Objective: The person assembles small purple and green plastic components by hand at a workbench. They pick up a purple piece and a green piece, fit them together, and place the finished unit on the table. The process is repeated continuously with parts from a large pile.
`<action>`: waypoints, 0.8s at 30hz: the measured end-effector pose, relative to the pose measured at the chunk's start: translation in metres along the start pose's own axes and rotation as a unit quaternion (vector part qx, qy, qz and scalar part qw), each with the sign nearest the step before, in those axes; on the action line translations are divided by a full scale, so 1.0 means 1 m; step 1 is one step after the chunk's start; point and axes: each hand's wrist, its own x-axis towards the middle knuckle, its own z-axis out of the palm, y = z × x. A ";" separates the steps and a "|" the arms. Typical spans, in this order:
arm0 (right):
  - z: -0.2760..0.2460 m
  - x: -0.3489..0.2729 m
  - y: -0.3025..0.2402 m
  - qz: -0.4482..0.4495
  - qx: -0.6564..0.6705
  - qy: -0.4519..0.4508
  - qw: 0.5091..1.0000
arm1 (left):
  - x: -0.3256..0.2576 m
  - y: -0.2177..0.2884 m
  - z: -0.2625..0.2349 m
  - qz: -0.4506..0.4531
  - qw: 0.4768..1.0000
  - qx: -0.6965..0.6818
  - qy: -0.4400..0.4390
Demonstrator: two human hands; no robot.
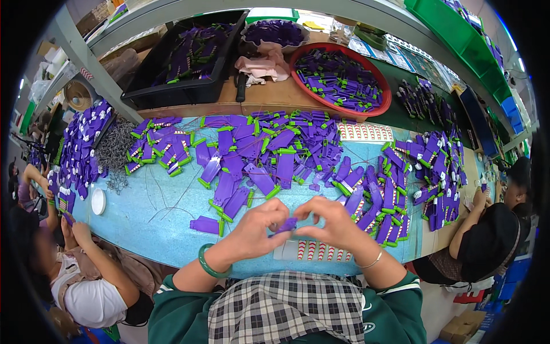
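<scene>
The left hand (259,226) is closed on a small purple piece (286,225), pinching it between thumb and fingers, so the piece sits in the gap between the two hands. The right hand (329,221) is curled, its thumb and forefinger tips at the piece's right end; whether they grip it or only touch it, I cannot tell. Just below the right hand, a sticker sheet (322,251) lies on the blue table (143,202). Just beyond the left hand are purple tags (262,179) with green ends, in a loose heap that spreads away from both hands; more tags (388,198) lie to the right of the right hand. Well to the left of the left hand stands a white dish (98,201). Farther beyond the right hand, past the heap, a red basin (387,94) holds more of them.
</scene>
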 end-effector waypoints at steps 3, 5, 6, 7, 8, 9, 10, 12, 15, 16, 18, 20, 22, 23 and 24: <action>0.003 -0.001 0.006 -0.035 -0.020 -0.040 0.998 | -0.001 -0.003 0.001 0.000 1.000 -0.009 -0.028; -0.010 0.000 0.010 -0.085 -0.068 -0.052 0.993 | -0.004 -0.009 -0.009 0.013 0.999 0.008 -0.038; -0.016 -0.001 0.013 -0.071 -0.179 -0.027 0.981 | -0.006 -0.012 -0.015 0.022 0.999 0.017 -0.042; -0.023 -0.002 0.017 -0.057 -0.289 -0.003 0.956 | -0.009 -0.013 -0.021 0.002 1.000 0.004 -0.008; -0.030 -0.002 0.022 -0.043 -0.395 0.022 0.918 | -0.013 -0.011 -0.028 -0.019 0.999 -0.009 0.027; -0.037 0.000 0.028 -0.005 -0.476 0.042 0.878 | -0.013 -0.009 -0.033 -0.037 0.997 -0.022 0.057; -0.040 0.001 0.035 0.009 -0.502 0.070 0.862 | -0.012 -0.006 -0.034 -0.042 0.984 -0.092 0.143; -0.038 -0.001 0.045 0.012 -0.507 0.081 0.858 | -0.009 -0.003 -0.036 -0.057 0.921 -0.227 0.311; -0.018 -0.006 0.052 -0.013 -0.482 0.036 0.875 | -0.005 -0.010 -0.033 0.041 0.875 -0.313 0.367; -0.010 -0.008 0.059 -0.017 -0.497 0.024 0.867 | -0.006 -0.011 -0.032 0.030 0.885 -0.302 0.353; -0.004 -0.008 0.059 -0.024 -0.528 -0.015 0.849 | -0.005 -0.015 -0.025 0.035 0.884 -0.332 0.328; -0.004 -0.006 0.060 -0.038 -0.509 -0.004 0.860 | -0.005 -0.018 -0.016 0.018 0.888 -0.350 0.298; -0.010 -0.007 0.061 -0.041 -0.446 0.027 0.893 | -0.004 -0.020 -0.007 -0.008 0.904 -0.329 0.272; -0.015 -0.010 0.063 -0.038 -0.390 0.052 0.919 | -0.003 -0.021 -0.002 -0.022 0.912 -0.318 0.259; -0.019 -0.011 0.063 -0.036 -0.330 0.074 0.940 | -0.003 -0.022 0.003 -0.047 0.925 -0.286 0.246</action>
